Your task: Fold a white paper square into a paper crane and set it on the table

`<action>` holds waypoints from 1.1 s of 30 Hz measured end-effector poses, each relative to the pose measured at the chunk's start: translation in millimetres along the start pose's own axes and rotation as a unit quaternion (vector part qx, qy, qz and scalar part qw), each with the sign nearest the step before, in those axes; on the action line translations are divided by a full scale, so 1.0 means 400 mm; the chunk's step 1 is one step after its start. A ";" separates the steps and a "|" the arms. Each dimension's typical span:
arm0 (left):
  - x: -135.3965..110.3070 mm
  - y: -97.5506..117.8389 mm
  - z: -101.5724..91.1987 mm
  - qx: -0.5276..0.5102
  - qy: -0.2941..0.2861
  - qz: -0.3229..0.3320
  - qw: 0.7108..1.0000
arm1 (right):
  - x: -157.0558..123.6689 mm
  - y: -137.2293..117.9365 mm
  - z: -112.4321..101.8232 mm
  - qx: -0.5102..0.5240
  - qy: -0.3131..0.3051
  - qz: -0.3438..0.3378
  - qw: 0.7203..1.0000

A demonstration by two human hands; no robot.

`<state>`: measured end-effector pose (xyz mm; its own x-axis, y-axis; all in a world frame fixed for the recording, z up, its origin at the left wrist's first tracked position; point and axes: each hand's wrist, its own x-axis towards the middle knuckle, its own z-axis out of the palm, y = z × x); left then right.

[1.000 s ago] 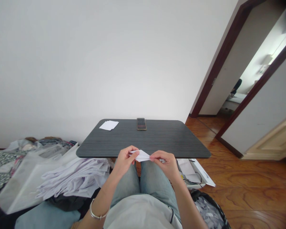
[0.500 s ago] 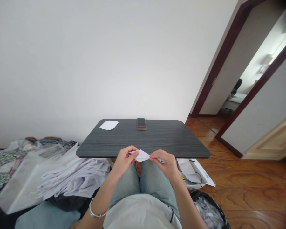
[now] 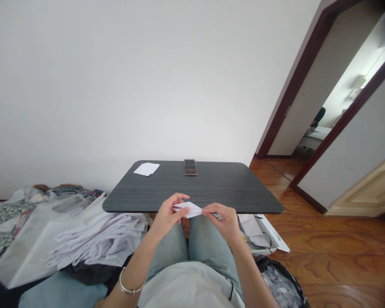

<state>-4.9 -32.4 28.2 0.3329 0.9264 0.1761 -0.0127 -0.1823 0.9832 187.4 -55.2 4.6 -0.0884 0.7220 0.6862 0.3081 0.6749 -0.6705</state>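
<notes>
A small piece of folded white paper (image 3: 192, 209) is held between my two hands, just at the near edge of the dark table (image 3: 218, 188). My left hand (image 3: 171, 213) grips its left end, the thumb lying on top and the fingers behind or under it. With thumb and forefinger, my right hand (image 3: 223, 217) pinches the pointed right tip. A crease runs lengthwise along the paper. Its underside is hidden.
On the table lie a stack of white paper sheets (image 3: 146, 169) at back left and a phone-like dark object (image 3: 190, 167) at back centre. Clothes (image 3: 99, 237) are heaped at left. A box of papers (image 3: 255, 231) and a black bag (image 3: 280, 282) stand at right.
My left thumb has shifted slightly along the paper toward the right, and the forefinger has lifted a little. My right hand keeps its pinch on the tip.
</notes>
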 end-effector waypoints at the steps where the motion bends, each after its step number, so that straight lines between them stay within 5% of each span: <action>1: -0.001 0.000 0.001 -0.003 -0.004 0.000 1.000 | 0.000 0.001 0.001 0.000 0.005 0.000 1.000; 22: -0.007 0.009 0.012 -0.042 -0.012 -0.059 0.997 | -0.011 0.014 0.012 -0.051 0.065 -0.105 0.991; 28: -0.005 0.009 0.006 -0.023 0.019 -0.035 0.999 | -0.015 0.023 0.013 0.032 0.072 0.038 0.996; 33: -0.006 0.010 0.009 0.009 0.023 -0.009 1.000 | -0.017 0.022 0.032 0.171 0.026 0.155 0.973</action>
<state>-2.3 -36.7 31.6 0.2897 0.9435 0.1611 0.0105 -0.1714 0.9851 178.7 -52.2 -9.4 0.0102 0.8962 0.4436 -0.0209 0.4437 -0.8959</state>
